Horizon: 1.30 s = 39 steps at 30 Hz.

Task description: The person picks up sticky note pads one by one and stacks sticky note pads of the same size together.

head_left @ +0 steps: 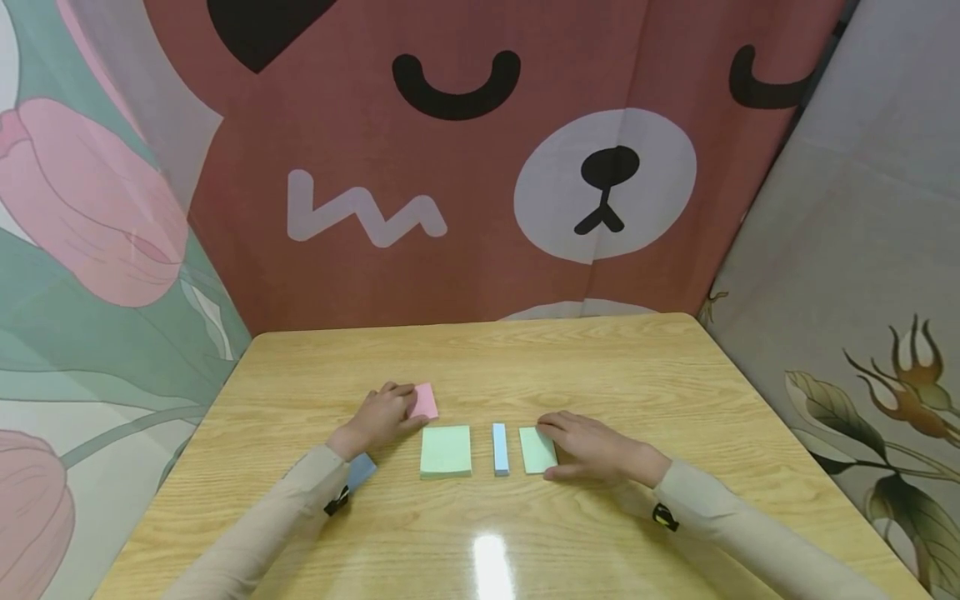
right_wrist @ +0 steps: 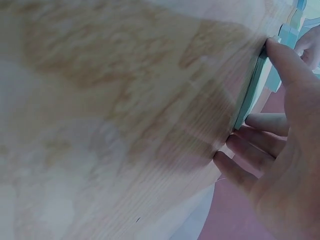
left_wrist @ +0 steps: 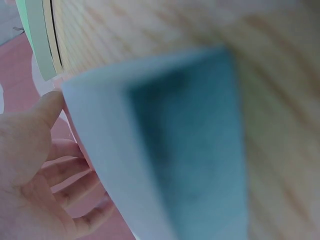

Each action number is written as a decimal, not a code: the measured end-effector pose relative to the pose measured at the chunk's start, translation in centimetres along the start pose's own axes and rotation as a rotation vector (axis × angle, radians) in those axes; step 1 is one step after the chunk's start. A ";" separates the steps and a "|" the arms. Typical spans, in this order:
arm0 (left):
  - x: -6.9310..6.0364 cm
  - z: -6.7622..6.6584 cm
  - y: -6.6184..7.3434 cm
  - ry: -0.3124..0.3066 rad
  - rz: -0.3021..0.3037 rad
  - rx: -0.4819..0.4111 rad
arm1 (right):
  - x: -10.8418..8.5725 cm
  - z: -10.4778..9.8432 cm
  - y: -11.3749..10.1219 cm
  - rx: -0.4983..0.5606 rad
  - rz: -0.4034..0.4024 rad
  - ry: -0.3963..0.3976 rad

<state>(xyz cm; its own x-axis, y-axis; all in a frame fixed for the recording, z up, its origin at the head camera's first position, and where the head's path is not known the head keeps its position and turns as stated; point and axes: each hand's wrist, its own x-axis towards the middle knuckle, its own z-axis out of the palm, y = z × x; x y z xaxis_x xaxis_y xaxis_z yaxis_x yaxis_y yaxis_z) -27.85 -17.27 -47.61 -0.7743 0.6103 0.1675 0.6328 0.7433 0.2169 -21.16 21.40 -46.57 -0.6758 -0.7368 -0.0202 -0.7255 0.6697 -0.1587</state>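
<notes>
In the head view my left hand [head_left: 382,417] holds a pink sticky note pad [head_left: 426,402], fingers at its far left edge and thumb at the near edge. My right hand [head_left: 588,446] grips a narrow light green sticky note pad [head_left: 537,452] between the thumb at its near corner and fingers at its far side. In the right wrist view this green pad [right_wrist: 250,90] lies flat on the table. Between the hands sit a larger square green pad [head_left: 446,451] and a slim light blue pad [head_left: 500,450].
A blue pad [head_left: 362,472] lies by the left wrist, partly hidden by the sleeve; it looms large and blurred in the left wrist view [left_wrist: 195,145]. The wooden table [head_left: 600,550] ends at a bear-print curtain [head_left: 465,283], with patterned cloths on both sides.
</notes>
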 end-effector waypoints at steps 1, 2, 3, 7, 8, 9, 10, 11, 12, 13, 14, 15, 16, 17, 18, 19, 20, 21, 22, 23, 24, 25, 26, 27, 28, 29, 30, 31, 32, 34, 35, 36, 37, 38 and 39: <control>0.0 0.0 0.0 -0.001 -0.004 -0.003 | 0.0 0.0 0.0 0.001 0.004 -0.001; 0.0 0.0 0.0 -0.003 -0.007 -0.005 | -0.1 0.0 0.1 0.003 0.008 -0.003; 0.0 0.0 0.0 -0.004 -0.011 -0.006 | -0.1 0.1 0.1 0.004 0.009 -0.002; 0.1 0.1 0.0 -0.007 -0.017 -0.005 | -0.2 0.1 0.2 -0.004 0.014 0.001; 0.2 0.1 0.0 -0.003 -0.014 -0.002 | -0.2 0.2 0.3 -0.009 0.013 0.003; 0.2 0.2 0.0 0.000 -0.011 0.001 | -0.2 0.2 0.3 -0.013 0.014 0.004; 0.3 0.2 -0.1 0.003 -0.008 0.003 | -0.2 0.2 0.3 -0.017 0.016 0.004; 0.3 0.2 -0.1 0.004 -0.008 0.006 | -0.2 0.3 0.4 -0.021 0.017 0.004; 0.3 0.3 -0.1 0.006 -0.005 0.010 | -0.2 0.2 0.4 -0.023 0.020 0.001; 0.4 0.3 -0.1 0.009 -0.001 0.014 | -0.3 0.2 0.4 -0.023 0.022 -0.002; 0.4 0.3 -0.1 0.011 0.000 0.015 | -0.3 0.2 0.4 -0.021 0.024 -0.004; 0.4 0.3 -0.1 0.013 0.001 0.017 | -0.3 0.2 0.4 -0.020 0.028 -0.009; 0.4 0.3 -0.1 0.013 0.002 0.020 | -0.3 0.1 0.3 -0.017 0.030 -0.013; 0.4 0.3 -0.1 0.015 0.007 0.024 | -0.3 0.1 0.3 -0.016 0.030 -0.014; 0.4 0.3 -0.1 0.013 0.008 0.027 | -0.3 0.0 0.2 -0.012 0.032 -0.018; 0.4 0.3 -0.1 0.009 0.006 0.029 | -0.3 -0.1 0.2 -0.009 0.031 -0.019; 0.4 0.3 -0.1 0.004 0.004 0.031 | -0.3 -0.1 0.1 -0.009 0.030 -0.021; 0.4 0.2 -0.1 -0.003 0.003 0.033 | -0.3 -0.1 0.1 -0.009 0.028 -0.022; 0.4 0.2 -0.1 -0.010 0.003 0.031 | -0.3 -0.1 0.1 -0.010 0.026 -0.022; 0.3 0.0 0.0 -0.013 0.005 0.030 | -0.3 -0.1 0.0 -0.007 0.022 -0.020; 0.3 0.0 0.0 -0.018 0.006 0.030 | -0.3 -0.1 0.0 -0.006 0.023 -0.022; 0.2 -0.2 0.0 -0.022 0.009 0.030 | -0.3 -0.1 0.0 -0.005 0.021 -0.020; 0.2 -0.3 0.1 -0.024 0.013 0.029 | -0.3 0.0 0.0 -0.005 0.021 -0.019; 0.2 -0.4 0.1 -0.026 0.019 0.030 | -0.3 0.0 0.0 -0.005 0.019 -0.016; 0.2 -0.5 0.1 -0.028 0.021 0.029 | -0.3 0.1 0.0 -0.004 0.019 -0.014; 0.2 -0.7 0.2 -0.030 0.023 0.031 | -0.3 0.1 0.0 -0.001 0.019 -0.011; 0.3 -0.7 0.1 -0.033 0.022 0.031 | -0.3 0.2 0.0 -0.002 0.021 -0.009; 0.4 -0.8 0.2 -0.036 0.022 0.032 | -0.3 0.2 0.0 -0.001 0.019 -0.005; 0.4 -0.9 0.2 -0.038 0.020 0.034 | -0.3 0.2 0.0 -0.001 0.019 -0.003; 0.6 -1.0 0.2 -0.045 0.017 0.040 | -0.3 0.3 0.0 0.000 0.018 0.002; 0.7 -1.0 0.3 -0.051 0.012 0.045 | -0.3 0.3 0.0 -0.001 0.017 0.004; 0.8 -1.0 0.3 -0.058 0.007 0.047 | -0.3 0.3 0.0 -0.002 0.017 0.005; 0.9 -1.1 0.3 -0.065 0.001 0.052 | -0.3 0.4 0.0 -0.005 0.017 0.006; 1.0 -1.1 0.3 -0.075 -0.007 0.054 | -0.3 0.4 0.0 -0.007 0.017 0.006; 1.1 -1.2 0.3 -0.082 -0.012 0.055 | -0.3 0.4 0.0 -0.008 0.017 0.008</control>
<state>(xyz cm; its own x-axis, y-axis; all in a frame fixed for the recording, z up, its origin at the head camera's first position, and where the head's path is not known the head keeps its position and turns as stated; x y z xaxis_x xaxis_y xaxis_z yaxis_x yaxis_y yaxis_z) -28.56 -16.72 -46.22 -0.7801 0.6198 0.0852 0.6245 0.7634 0.1646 -20.87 21.60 -46.92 -0.6892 -0.7244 -0.0151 -0.7147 0.6831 -0.1503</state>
